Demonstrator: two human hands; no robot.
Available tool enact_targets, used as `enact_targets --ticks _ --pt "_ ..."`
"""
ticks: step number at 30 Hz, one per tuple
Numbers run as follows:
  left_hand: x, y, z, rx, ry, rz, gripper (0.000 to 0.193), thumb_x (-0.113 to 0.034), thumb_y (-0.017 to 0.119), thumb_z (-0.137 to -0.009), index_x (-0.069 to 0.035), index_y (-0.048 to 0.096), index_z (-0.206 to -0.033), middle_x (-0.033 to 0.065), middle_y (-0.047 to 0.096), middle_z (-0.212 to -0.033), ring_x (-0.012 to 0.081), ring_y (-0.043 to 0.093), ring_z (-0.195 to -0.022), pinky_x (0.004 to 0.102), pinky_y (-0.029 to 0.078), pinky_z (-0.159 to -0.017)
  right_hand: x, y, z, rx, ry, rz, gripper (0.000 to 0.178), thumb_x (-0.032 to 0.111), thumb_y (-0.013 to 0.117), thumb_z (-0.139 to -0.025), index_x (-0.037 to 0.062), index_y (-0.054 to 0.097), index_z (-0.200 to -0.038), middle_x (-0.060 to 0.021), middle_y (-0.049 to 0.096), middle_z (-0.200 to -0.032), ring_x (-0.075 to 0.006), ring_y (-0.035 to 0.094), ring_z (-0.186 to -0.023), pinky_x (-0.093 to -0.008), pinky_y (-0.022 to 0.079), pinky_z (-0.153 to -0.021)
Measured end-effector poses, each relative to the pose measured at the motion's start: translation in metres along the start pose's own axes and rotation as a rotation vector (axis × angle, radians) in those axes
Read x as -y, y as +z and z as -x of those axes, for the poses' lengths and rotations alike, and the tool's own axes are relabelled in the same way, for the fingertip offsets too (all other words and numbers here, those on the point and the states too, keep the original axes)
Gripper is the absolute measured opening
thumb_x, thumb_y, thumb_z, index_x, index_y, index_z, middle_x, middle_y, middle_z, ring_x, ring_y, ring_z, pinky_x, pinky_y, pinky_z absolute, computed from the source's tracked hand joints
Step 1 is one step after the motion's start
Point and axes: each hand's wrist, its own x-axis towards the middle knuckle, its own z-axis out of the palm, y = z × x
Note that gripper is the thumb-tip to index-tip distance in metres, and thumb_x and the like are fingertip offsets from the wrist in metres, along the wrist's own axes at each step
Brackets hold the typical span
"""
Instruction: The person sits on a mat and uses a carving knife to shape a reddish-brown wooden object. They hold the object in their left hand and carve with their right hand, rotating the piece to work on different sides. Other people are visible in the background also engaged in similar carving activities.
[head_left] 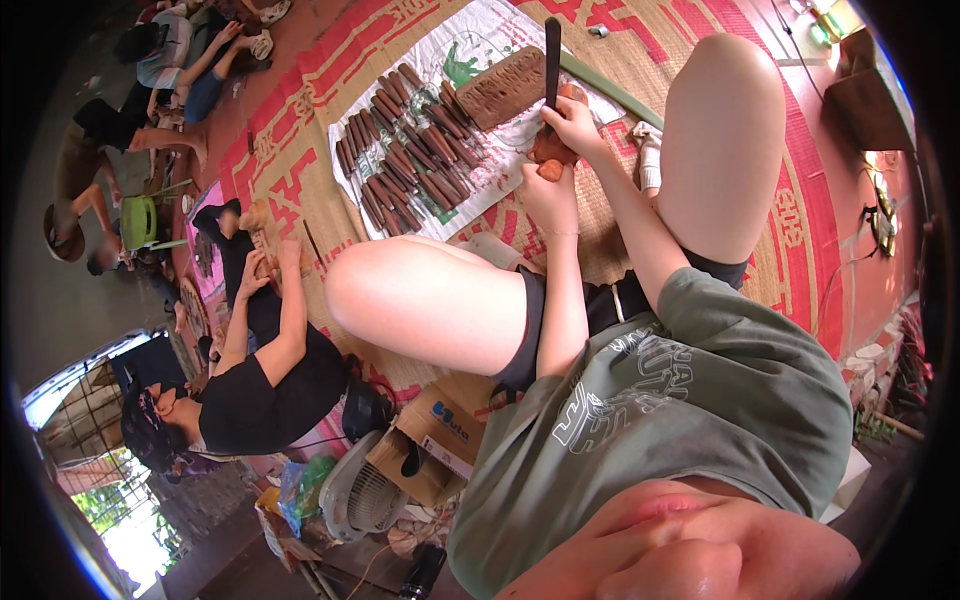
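Observation:
My left hand (549,200) is closed around a reddish-brown lump (550,171), whose top shows above the fingers. Just beyond it, my right hand (577,128) grips the lower end of a long, dark, flat tool (553,55) that points away from me. More of the same reddish-brown material (550,148) shows between the two hands; its full shape is hidden. To their left, several dark brown sticks (410,150) lie in rows on a white printed sheet (480,30). A brown rectangular block (503,88) with a rough, pitted face rests beside the sticks.
A green pole (615,92) lies along the sheet's right side. Under everything is a red-and-tan woven mat (800,215). On the left, a person in black (280,390) works with both hands. Near me stand a cardboard box (425,440) and a grey fan (362,487).

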Motion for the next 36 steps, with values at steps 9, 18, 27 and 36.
enact_targets --ticks 9,18,27,36 --pt "-0.005 0.001 0.002 0.018 0.027 0.01 0.032 -0.02 0.07 -0.066 -0.001 0.049 -0.081 0.0192 0.06 -0.076 0.0382 0.059 -0.074 0.0448 0.045 -0.065 -0.005 -0.007 0.001 0.029 0.054 -0.082 0.026 0.025 0.061 -0.083 -0.0006 0.063 -0.082 -0.0054 0.063 -0.072 -0.0116 0.057 -0.066 -0.0283 0.045 -0.062" --pt "-0.002 -0.005 0.002 0.035 -0.018 0.024 0.03 -0.024 0.068 -0.07 -0.004 0.05 -0.082 0.0195 0.061 -0.074 0.038 0.06 -0.072 0.0455 0.045 -0.064 -0.011 0.004 -0.004 -0.02 -0.031 -0.014 0.024 0.023 0.061 -0.082 -0.001 0.063 -0.083 -0.0052 0.061 -0.069 -0.0123 0.055 -0.064 -0.0292 0.045 -0.06" --pt "0.0 -0.001 0.001 0.0 -0.016 -0.013 0.038 -0.023 0.07 -0.067 -0.004 0.051 -0.094 0.0188 0.061 -0.079 0.0378 0.06 -0.075 0.046 0.047 -0.064 -0.034 0.001 -0.01 0.051 0.038 -0.029 0.023 0.023 0.06 -0.085 0.0025 0.061 -0.075 0.0006 0.056 -0.063 -0.007 0.049 -0.056 -0.0236 0.039 -0.052" --pt "0.001 0.005 0.002 -0.031 -0.049 0.015 0.04 -0.023 0.073 -0.063 -0.004 0.049 -0.088 0.0177 0.061 -0.077 0.0363 0.06 -0.075 0.0439 0.047 -0.062 -0.027 -0.003 -0.008 0.085 0.029 -0.23 0.021 0.02 0.057 -0.088 0.0043 0.059 -0.075 0.0024 0.057 -0.067 -0.0041 0.045 -0.057 -0.02 0.035 -0.051"
